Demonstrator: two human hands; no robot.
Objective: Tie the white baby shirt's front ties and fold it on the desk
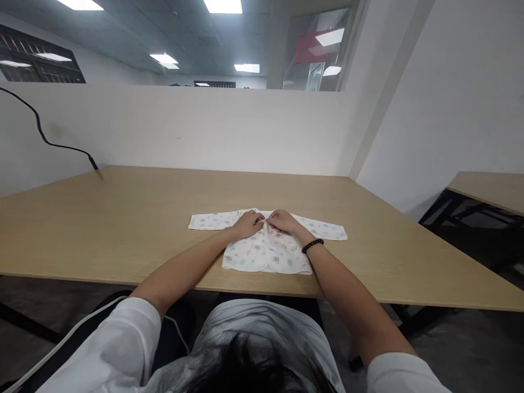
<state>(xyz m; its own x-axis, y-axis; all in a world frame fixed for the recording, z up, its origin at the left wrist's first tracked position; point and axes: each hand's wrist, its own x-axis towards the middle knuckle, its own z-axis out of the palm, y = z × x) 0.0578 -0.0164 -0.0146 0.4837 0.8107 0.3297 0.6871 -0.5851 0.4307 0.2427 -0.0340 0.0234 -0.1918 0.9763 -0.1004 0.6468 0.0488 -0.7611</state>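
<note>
A small white baby shirt [249, 254] with a coloured print lies on the table, its sleeves spread to both sides and its hem towards me. Its front edges meet down the middle. My left hand [248, 224] rests on the upper front, with fingers pinched at the centre opening. Close beside it, my right hand [283, 220] pinches the same opening from the other side. Between the fingertips the cloth is drawn up into a small peak. Whether a tie or a snap is held there is too small to tell. A dark beaded bracelet circles my right wrist.
The wooden table [123, 218] ends at a white partition [225, 131] in front. A black cable [61, 146] hangs down at the left and ends at the table's far left. Another table [491, 188] stands at the right. A white cord runs below at the left.
</note>
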